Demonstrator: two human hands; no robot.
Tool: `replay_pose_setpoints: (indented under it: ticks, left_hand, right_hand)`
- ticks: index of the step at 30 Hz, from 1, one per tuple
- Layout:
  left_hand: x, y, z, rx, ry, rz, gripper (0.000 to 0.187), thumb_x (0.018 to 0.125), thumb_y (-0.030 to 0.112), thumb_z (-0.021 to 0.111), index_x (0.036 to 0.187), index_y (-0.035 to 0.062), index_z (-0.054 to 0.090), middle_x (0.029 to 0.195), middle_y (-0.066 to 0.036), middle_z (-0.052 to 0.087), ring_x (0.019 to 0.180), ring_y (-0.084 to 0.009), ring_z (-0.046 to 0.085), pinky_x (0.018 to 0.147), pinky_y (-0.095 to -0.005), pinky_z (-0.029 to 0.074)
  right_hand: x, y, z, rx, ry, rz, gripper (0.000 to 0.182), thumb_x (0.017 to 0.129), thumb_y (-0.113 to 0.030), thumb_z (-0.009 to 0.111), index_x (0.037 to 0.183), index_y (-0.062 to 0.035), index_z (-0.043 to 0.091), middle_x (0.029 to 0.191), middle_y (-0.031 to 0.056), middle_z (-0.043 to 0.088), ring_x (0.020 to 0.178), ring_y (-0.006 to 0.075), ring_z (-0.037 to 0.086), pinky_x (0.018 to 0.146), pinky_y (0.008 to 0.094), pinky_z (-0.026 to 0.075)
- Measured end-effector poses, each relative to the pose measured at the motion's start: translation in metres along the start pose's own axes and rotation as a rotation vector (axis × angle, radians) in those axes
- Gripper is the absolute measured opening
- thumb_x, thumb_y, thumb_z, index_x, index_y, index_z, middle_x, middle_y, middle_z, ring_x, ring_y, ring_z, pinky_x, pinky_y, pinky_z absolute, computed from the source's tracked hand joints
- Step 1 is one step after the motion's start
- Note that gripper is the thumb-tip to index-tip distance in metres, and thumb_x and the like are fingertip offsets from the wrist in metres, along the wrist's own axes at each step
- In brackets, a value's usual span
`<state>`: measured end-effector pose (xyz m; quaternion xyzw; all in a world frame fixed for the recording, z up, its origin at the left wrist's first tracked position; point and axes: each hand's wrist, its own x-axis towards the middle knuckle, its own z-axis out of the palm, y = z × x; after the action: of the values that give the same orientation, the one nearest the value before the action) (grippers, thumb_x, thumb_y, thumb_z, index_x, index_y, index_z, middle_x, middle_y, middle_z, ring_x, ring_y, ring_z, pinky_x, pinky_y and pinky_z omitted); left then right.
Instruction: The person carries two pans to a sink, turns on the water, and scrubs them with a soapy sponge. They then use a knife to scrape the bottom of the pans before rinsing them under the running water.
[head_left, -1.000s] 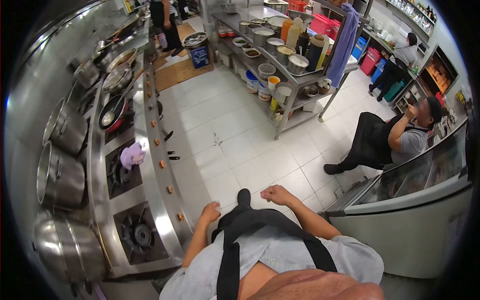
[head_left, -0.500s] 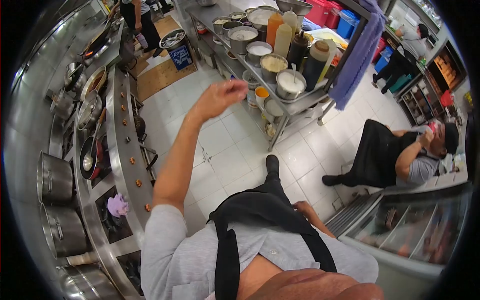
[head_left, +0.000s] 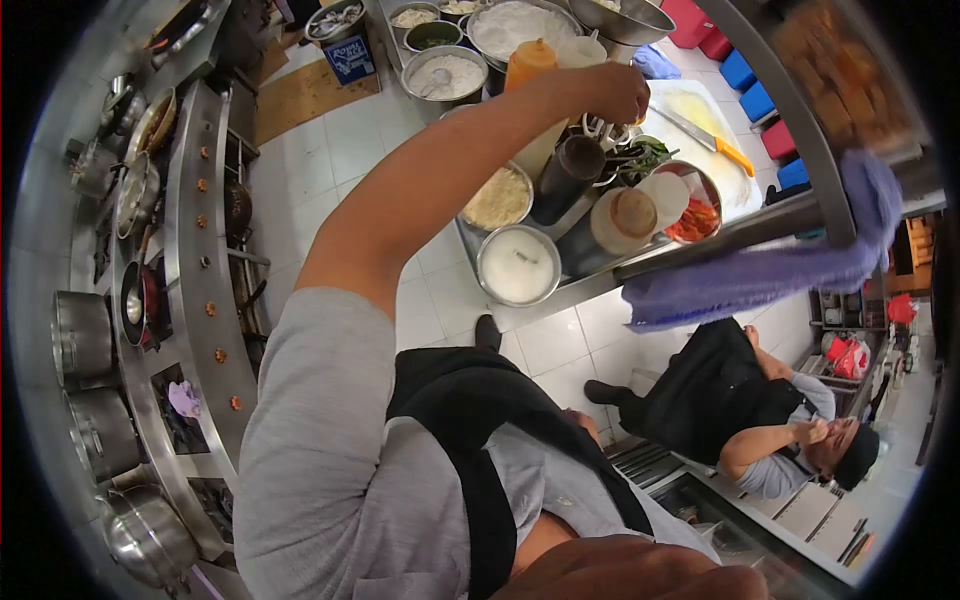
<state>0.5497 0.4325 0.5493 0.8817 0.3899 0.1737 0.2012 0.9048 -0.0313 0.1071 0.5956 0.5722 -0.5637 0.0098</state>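
My left arm stretches across the condiment shelf, and my left hand (head_left: 617, 95) is closed with fingers curled downward. I cannot tell what it holds. Just below it are metal utensils (head_left: 605, 135) and some green leaves (head_left: 652, 155). Near my forearm stand an orange squeeze bottle (head_left: 531, 62) and a dark sauce bottle (head_left: 570, 178). A pale-capped brown sauce bottle (head_left: 622, 222) and a bowl of red pieces (head_left: 693, 222) are nearby. My right hand (head_left: 583, 424) hangs low beside my apron, its fingers mostly hidden.
An orange-handled knife (head_left: 733, 155) lies on a white cutting board (head_left: 700, 100). A purple towel (head_left: 760, 270) hangs from the shelf's bar. Pots of white powder (head_left: 518, 265) line the shelf. A person in black apron (head_left: 720, 390) sits at right. The stove (head_left: 190, 270) runs along the left.
My left hand has moved from above the floor to over the shelf beyond the bottles, and its fingers have curled. My body has come closer to the shelf.
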Motion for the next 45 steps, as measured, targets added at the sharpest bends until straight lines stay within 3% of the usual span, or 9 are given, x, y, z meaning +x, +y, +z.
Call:
replay_pose_setpoints:
  ticks: [4,12,20,26,29,36,39,41,45]
  left_hand:
    - [0.069,-0.039,0.059,0.283,-0.293,0.037,0.019,0.068,0.009,0.059,0.083,0.0054,0.069,0.082,-0.012,0.068,0.075,-0.0270,0.065,0.066,-0.0384,0.051]
    - [0.095,-0.010,0.069,0.165,-0.537,0.021,0.040,0.070,0.005,0.053,0.108,0.0121,0.065,0.100,-0.009,0.068,0.093,-0.0255,0.063,0.079,-0.0390,0.049]
    - [0.110,-0.037,0.084,0.643,-0.685,0.254,0.019,0.073,0.020,0.061,0.080,0.0059,0.072,0.083,-0.010,0.070,0.078,-0.0284,0.065,0.077,-0.0392,0.050]
    - [0.082,-0.015,0.041,0.490,-0.514,-0.171,0.024,0.074,0.011,0.062,0.095,0.0009,0.068,0.088,-0.014,0.069,0.078,-0.0269,0.067,0.069,-0.0375,0.053]
    - [0.061,-0.018,0.041,0.644,-0.632,-0.135,0.025,0.075,0.011,0.061,0.097,0.0010,0.067,0.088,-0.014,0.069,0.077,-0.0273,0.067,0.066,-0.0385,0.054]
    - [0.013,-0.093,0.113,0.785,-0.106,0.032,0.013,0.071,0.014,0.058,0.072,0.0068,0.069,0.071,-0.014,0.067,0.066,-0.0302,0.066,0.058,-0.0435,0.053]
    - [0.021,-0.069,0.087,0.755,-0.331,-0.051,0.015,0.074,0.015,0.059,0.079,0.0055,0.069,0.078,-0.014,0.068,0.071,-0.0288,0.068,0.061,-0.0416,0.054]
    - [0.024,-0.058,0.068,0.776,-0.333,0.070,0.016,0.076,0.015,0.057,0.083,0.0066,0.070,0.082,-0.011,0.069,0.075,-0.0282,0.068,0.062,-0.0423,0.053]
    - [0.027,-0.021,0.033,0.931,-0.328,0.037,0.016,0.077,0.019,0.059,0.084,0.0135,0.072,0.087,-0.005,0.070,0.082,-0.0232,0.067,0.061,-0.0420,0.050]
  right_hand:
    - [-0.042,-0.108,-0.054,0.430,0.046,0.450,0.036,0.092,-0.026,0.048,0.113,0.0009,0.058,0.116,0.0139,0.062,0.102,0.0298,0.061,0.067,0.0329,0.044]
    - [-0.008,-0.087,-0.051,0.773,0.059,0.447,0.039,0.095,-0.022,0.041,0.116,0.0081,0.054,0.118,0.0193,0.060,0.106,0.0325,0.059,0.090,0.0405,0.046]
    - [-0.003,-0.086,-0.041,0.470,0.063,0.209,0.029,0.094,-0.015,0.047,0.106,0.0078,0.058,0.104,0.0201,0.064,0.096,0.0296,0.063,0.080,0.0368,0.050]
    - [-0.007,-0.094,-0.047,0.432,0.087,0.379,0.022,0.092,-0.019,0.052,0.095,-0.0005,0.065,0.093,0.0104,0.067,0.077,0.0245,0.063,0.065,0.0326,0.049]
    - [-0.005,-0.089,-0.044,0.580,0.126,0.422,0.023,0.091,-0.022,0.055,0.093,-0.0021,0.065,0.088,0.0078,0.066,0.071,0.0223,0.061,0.061,0.0308,0.046]
    - [0.067,0.033,0.026,1.075,0.170,0.508,0.022,0.089,-0.023,0.057,0.091,-0.0028,0.065,0.084,0.0075,0.065,0.077,0.0215,0.061,0.065,0.0341,0.047]
    - [0.082,0.030,0.021,1.170,0.078,0.601,0.019,0.087,-0.019,0.056,0.092,-0.0031,0.064,0.084,0.0060,0.065,0.076,0.0206,0.060,0.065,0.0329,0.047]
    - [0.116,0.090,0.053,0.612,0.031,0.028,0.014,0.084,-0.014,0.055,0.088,-0.0041,0.064,0.083,0.0054,0.065,0.074,0.0203,0.060,0.062,0.0332,0.047]
    - [0.089,0.022,0.008,-0.022,0.143,-0.404,0.012,0.081,-0.012,0.054,0.081,-0.0046,0.064,0.078,0.0053,0.064,0.071,0.0208,0.060,0.063,0.0319,0.047]
